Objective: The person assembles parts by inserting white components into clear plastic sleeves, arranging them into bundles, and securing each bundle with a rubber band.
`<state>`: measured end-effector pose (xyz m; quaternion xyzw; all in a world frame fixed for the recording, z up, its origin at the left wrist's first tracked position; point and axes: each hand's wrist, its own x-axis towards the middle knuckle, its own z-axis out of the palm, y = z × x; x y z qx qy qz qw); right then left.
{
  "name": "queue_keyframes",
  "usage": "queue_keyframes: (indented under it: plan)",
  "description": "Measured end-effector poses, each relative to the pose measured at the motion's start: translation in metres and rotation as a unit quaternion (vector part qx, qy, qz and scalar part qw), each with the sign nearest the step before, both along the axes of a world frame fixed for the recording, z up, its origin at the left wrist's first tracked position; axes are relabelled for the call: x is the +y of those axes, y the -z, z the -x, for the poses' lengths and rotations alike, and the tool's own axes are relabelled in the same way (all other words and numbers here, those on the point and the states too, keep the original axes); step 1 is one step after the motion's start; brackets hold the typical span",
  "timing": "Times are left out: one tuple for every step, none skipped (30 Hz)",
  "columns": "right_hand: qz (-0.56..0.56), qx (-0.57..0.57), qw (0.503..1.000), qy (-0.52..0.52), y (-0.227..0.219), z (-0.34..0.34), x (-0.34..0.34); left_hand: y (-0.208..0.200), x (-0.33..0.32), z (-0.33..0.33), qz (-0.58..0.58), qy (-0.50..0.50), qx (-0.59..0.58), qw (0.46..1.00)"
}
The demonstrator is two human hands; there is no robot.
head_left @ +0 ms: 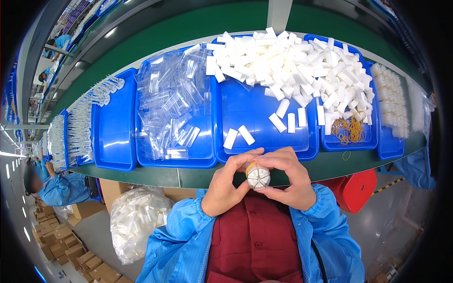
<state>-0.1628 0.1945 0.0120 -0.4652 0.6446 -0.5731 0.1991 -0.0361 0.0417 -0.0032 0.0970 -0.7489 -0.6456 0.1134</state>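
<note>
My left hand (225, 186) and my right hand (293, 181) meet in front of my chest, at the near edge of the table. Between their thumbs and fingers they grip a round bundle of white pieces (258, 178), its end facing up and split by dark lines into several wedges. A yellow rubber band (249, 167) shows at the bundle's far side, partly hidden by my fingers. Just beyond my hands lies a blue tray (240, 108) with loose white blocks (246, 135) on it. More white blocks (283, 61) are heaped at its back and over the tray to the right.
Clear plastic sleeves (174, 89) fill a blue tray on the left. Yellow rubber bands (349, 129) lie at the right, beside bundled white pieces (390, 99). Thin white stemmed parts (80, 127) stand far left. A red stool (353, 191) and a bagged heap (139, 221) flank me; a co-worker (61, 186) sits left.
</note>
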Motion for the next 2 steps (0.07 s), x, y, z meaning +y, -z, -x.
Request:
queue_keyframes:
  plan:
    - [0.000,-0.002,1.000,0.002,0.0003,-0.0003,-0.0002,0.0004,-0.0004,-0.0003,0.005,0.005,-0.002,1.000]
    - [-0.001,-0.012,1.000,0.001,0.0010,-0.0001,0.0001,0.0006,-0.0009,-0.0007,0.010,0.010,-0.003,1.000]
